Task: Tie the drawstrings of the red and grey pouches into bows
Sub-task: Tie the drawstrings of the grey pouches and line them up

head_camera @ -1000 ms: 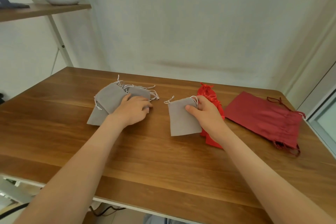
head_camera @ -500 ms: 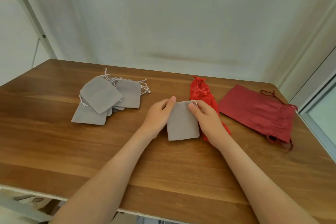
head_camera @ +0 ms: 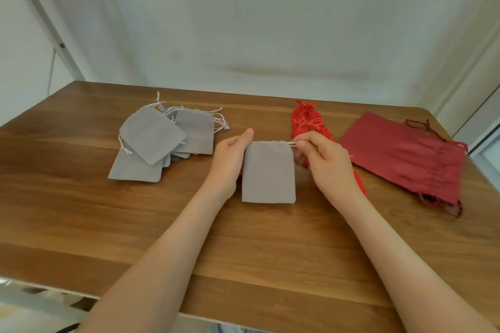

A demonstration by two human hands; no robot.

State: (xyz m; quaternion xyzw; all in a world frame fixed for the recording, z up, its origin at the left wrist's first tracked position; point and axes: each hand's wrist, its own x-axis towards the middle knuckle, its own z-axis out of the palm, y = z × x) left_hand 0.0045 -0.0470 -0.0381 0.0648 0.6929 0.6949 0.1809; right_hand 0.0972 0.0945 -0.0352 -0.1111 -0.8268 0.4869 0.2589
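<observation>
A single grey pouch [head_camera: 267,173] lies flat at the middle of the wooden table [head_camera: 81,211], mouth pointing away from me. My left hand [head_camera: 231,155] holds the pouch's left edge, thumb raised at the top left corner; its fingers are hidden. My right hand [head_camera: 323,157] pinches the white drawstring [head_camera: 291,143] that sticks out at the top right corner. A bunch of bright red pouches [head_camera: 307,120] lies just behind my right hand, partly covered by it.
A loose pile of several grey pouches [head_camera: 159,140] with white strings lies to the left. A stack of larger dark red pouches [head_camera: 403,157] lies at the right, close to the table's edge. A shelf frame [head_camera: 51,32] stands at the back left.
My left hand left the grey pile and came to the single pouch's left edge. My right hand shifted from the pouch's top to pinching its right drawstring. The view tilted down.
</observation>
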